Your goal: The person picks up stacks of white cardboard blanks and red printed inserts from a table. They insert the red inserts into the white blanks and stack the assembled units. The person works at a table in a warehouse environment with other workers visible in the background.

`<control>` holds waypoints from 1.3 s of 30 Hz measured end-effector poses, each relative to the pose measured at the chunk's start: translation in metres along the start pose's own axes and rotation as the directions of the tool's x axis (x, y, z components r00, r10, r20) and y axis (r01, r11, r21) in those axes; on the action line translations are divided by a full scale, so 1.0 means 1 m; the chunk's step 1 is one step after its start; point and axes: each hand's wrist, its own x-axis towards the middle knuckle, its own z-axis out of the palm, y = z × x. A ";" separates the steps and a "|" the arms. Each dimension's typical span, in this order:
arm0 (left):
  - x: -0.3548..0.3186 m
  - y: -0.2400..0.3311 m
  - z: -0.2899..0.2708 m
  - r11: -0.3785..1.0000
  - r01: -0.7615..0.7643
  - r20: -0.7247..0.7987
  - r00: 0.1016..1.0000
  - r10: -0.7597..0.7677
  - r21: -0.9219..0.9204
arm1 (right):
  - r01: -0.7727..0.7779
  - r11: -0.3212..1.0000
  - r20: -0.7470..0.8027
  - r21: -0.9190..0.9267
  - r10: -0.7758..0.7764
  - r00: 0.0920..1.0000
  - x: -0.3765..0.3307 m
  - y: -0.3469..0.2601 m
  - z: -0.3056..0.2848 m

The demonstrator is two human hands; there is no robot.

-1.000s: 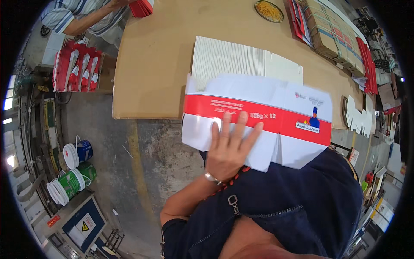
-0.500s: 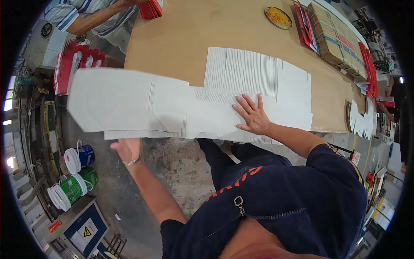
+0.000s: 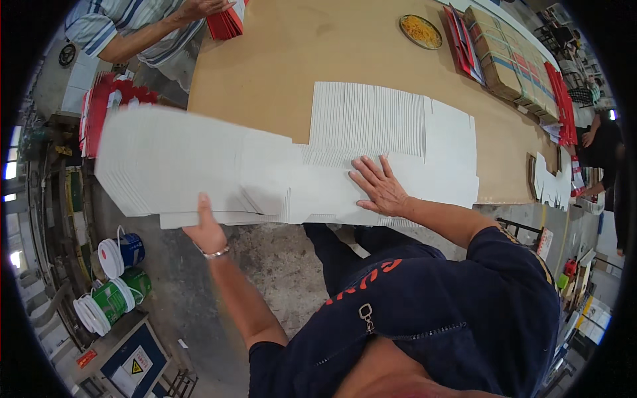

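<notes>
White die-cut cardboard sheets [image 3: 179, 156] lie overlapped like a fan across the near side of the table, their left part jutting past its edge. My left hand [image 3: 208, 232] grips the near edge of these sheets, thumb on top, the other fingers hidden underneath. Flat on the sheets further right rests my right hand [image 3: 381, 188], fingers spread, pressing from above. Just beyond it, more sheets show as a row of closely stepped edges [image 3: 368, 119]. The far left corner of the sheets is blurred by motion.
The brown tabletop [image 3: 265, 73] carries a dish of orange bits [image 3: 421, 32] and a strapped bundle [image 3: 511, 60] at far right. Across the far left corner, a person's hand [image 3: 202, 8] holds red folded pieces [image 3: 225, 23]. Paint buckets [image 3: 123, 252] stand on the floor at left.
My left hand has come up from below the sheets to their near edge, thumb now on top. The sheets' left end has fanned into more visible layers. My right hand stays flat.
</notes>
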 end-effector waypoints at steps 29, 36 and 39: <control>0.021 -0.144 -0.027 0.603 0.600 0.160 0.766 -0.623 -0.525 | -0.018 1.000 0.080 -0.025 0.020 0.997 -0.011 0.002 -0.008; -0.028 0.042 0.021 0.990 -0.068 0.061 0.996 0.060 0.125 | -0.025 1.000 -0.021 0.015 0.026 0.999 -0.018 0.004 0.000; -0.072 0.119 0.055 0.796 -0.593 0.533 0.717 0.450 0.125 | -0.015 1.000 -0.080 0.003 0.016 0.997 -0.027 0.007 0.002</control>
